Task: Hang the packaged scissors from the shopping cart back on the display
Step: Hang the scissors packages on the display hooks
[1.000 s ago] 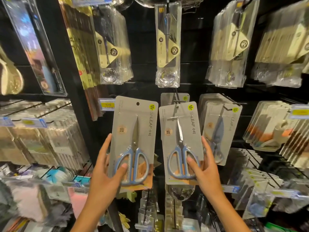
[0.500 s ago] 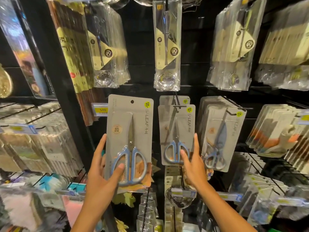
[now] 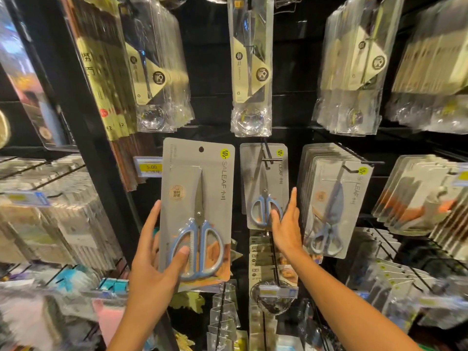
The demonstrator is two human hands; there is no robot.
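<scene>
My left hand (image 3: 154,262) holds a grey scissors package (image 3: 197,211) upright in front of the display, thumb across the blue handles, fingers behind the card. A second identical scissors package (image 3: 263,183) hangs on the middle display hook (image 3: 267,158), pushed back toward the black panel. My right hand (image 3: 286,224) has straight fingers, and its fingertips touch the lower right of that hung package at the handles. Another row of the same scissors packages (image 3: 334,206) hangs on the hook to the right.
Clear-packed ladles (image 3: 250,67) hang in the row above. Price tags (image 3: 149,167) sit on hook ends at the left, and one tag (image 3: 276,291) sits below the middle hook. More packed goods (image 3: 55,214) fill hooks on both sides and below.
The right-hand package has slid back along the middle hook to the panel. My right hand has let go of it and now only touches it with straight fingers. The left hand kept its package.
</scene>
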